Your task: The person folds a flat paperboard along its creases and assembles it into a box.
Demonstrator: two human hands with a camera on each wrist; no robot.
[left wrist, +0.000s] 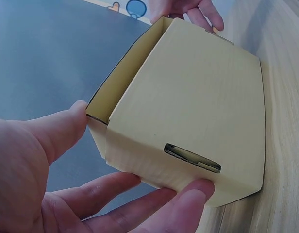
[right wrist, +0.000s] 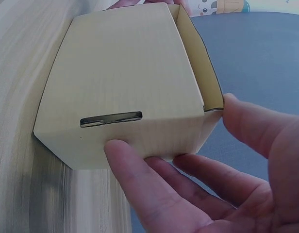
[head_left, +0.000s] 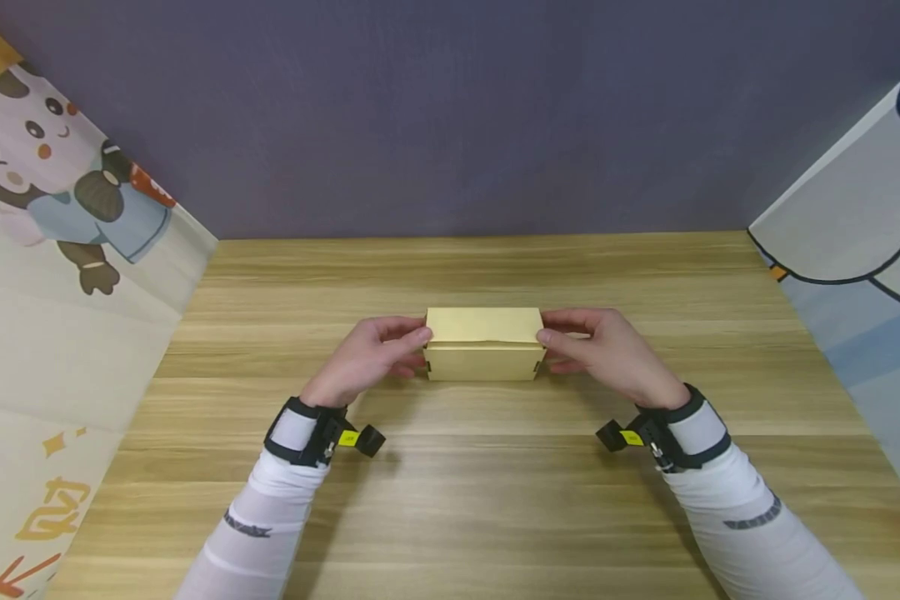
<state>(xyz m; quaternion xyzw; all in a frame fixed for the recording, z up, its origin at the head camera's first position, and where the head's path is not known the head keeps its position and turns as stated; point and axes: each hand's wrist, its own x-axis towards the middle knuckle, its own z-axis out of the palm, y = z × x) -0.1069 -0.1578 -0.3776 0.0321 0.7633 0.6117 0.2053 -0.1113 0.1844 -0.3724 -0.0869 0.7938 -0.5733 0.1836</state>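
A small pale-yellow cardboard box (head_left: 483,364) stands on the wooden table between my two hands. Its hinged lid (head_left: 484,325) is nearly down, and its front lip stands a little away from the front wall, leaving a gap along the top edge. My left hand (head_left: 371,354) grips the left end, thumb at the lid's front corner and fingers along the side wall. The right hand (head_left: 611,354) mirrors it at the other end, thumb (right wrist: 251,124) on the lid corner. A narrow slot (left wrist: 192,158) shows near each end of the front wall. The box's inside is hidden.
The wood-grain table (head_left: 487,483) reaches a dark blue-grey surface (head_left: 480,117) at the back. Cartoon-printed cloth (head_left: 45,333) borders the left side, and another printed cloth (head_left: 855,250) the right. Each wrist wears a strapped camera mount (head_left: 330,433).
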